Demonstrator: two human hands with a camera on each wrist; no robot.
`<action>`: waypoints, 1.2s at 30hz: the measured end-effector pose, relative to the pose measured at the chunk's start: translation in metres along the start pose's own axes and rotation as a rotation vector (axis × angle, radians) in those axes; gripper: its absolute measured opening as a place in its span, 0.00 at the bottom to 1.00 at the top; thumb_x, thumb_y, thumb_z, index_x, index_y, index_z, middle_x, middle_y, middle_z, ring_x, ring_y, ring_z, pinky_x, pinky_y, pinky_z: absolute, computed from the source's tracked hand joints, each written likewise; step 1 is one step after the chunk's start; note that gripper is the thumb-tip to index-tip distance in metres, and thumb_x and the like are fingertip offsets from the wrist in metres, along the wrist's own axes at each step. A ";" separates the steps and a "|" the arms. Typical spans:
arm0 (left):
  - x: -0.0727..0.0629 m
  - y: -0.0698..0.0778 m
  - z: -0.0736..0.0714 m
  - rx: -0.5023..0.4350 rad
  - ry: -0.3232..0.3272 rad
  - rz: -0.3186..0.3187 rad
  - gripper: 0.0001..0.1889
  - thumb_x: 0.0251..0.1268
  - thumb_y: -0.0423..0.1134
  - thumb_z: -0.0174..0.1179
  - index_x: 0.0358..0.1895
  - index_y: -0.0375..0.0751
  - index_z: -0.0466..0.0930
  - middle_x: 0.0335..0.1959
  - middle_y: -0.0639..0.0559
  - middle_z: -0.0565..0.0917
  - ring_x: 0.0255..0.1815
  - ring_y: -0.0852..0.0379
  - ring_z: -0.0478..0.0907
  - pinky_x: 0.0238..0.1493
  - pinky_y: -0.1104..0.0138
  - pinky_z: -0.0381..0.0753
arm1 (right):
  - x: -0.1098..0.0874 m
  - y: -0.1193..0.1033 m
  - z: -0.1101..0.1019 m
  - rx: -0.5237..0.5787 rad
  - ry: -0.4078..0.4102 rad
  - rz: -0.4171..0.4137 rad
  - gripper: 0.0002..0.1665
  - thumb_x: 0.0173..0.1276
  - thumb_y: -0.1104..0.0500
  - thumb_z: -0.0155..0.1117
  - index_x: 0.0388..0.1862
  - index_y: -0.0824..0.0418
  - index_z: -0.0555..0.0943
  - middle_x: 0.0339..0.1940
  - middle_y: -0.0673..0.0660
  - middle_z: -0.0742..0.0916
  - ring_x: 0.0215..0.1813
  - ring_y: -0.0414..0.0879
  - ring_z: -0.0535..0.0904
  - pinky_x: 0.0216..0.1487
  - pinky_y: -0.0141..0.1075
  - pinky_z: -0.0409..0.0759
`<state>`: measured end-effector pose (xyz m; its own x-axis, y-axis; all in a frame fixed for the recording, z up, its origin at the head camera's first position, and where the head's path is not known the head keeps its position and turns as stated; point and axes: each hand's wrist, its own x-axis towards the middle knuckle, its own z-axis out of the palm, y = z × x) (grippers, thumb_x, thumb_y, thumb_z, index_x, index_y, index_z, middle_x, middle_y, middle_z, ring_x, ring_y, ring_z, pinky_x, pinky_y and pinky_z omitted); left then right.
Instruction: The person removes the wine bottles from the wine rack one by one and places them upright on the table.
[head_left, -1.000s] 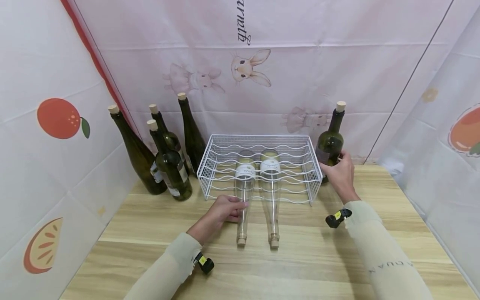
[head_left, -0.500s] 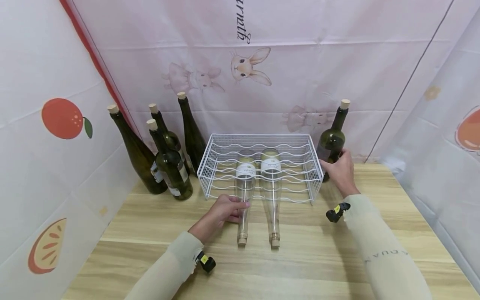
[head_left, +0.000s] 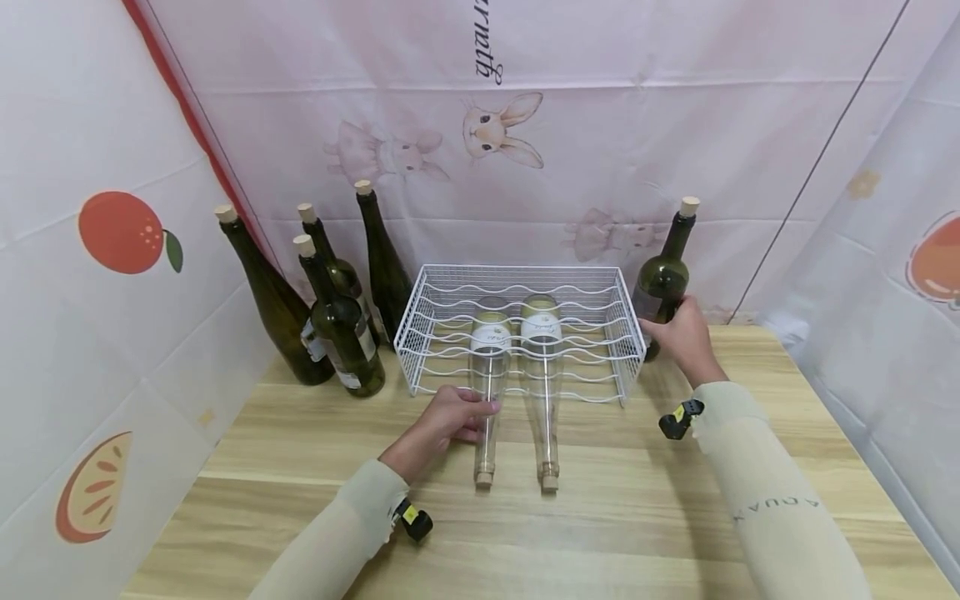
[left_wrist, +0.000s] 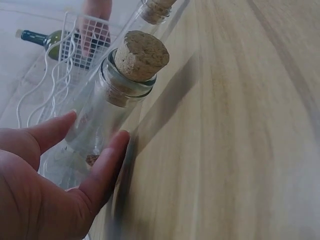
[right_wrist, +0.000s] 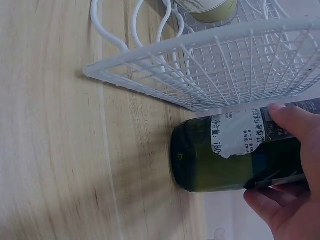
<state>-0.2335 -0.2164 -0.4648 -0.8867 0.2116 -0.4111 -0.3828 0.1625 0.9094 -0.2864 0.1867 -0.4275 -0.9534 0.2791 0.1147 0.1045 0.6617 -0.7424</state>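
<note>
My left hand holds a clear glass bottle by its neck, thumb on one side and fingers on the other. The bottle lies on its side in a white wire rack, its corked neck pointing toward me. Beside it on the right lies a second clear bottle, also corked. My right hand grips the lower body of a dark green wine bottle. It stands upright just right of the rack, and its label faces the rack's mesh side.
Several corked dark green bottles stand together left of the rack. A printed cloth hangs behind, with more cloth on both sides. Bare wood tabletop stretches in front of the rack.
The dark bottle's top has shifted slightly right since a second ago, with my right hand staying on it. My left hand has kept its grip on the clear bottle.
</note>
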 end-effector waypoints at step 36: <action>0.007 0.001 -0.005 -0.100 -0.202 -0.070 0.07 0.67 0.30 0.67 0.43 0.32 0.80 0.28 0.49 0.86 0.29 0.56 0.85 0.37 0.62 0.91 | -0.027 0.020 -0.017 -0.001 0.044 -0.069 0.52 0.69 0.41 0.71 0.75 0.76 0.64 0.69 0.80 0.76 0.68 0.75 0.76 0.66 0.64 0.78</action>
<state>-0.2408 -0.2192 -0.4667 -0.7908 0.3936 -0.4687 -0.4745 0.0896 0.8757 -0.2537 0.2045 -0.4341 -0.9450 0.2632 0.1943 0.0393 0.6809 -0.7313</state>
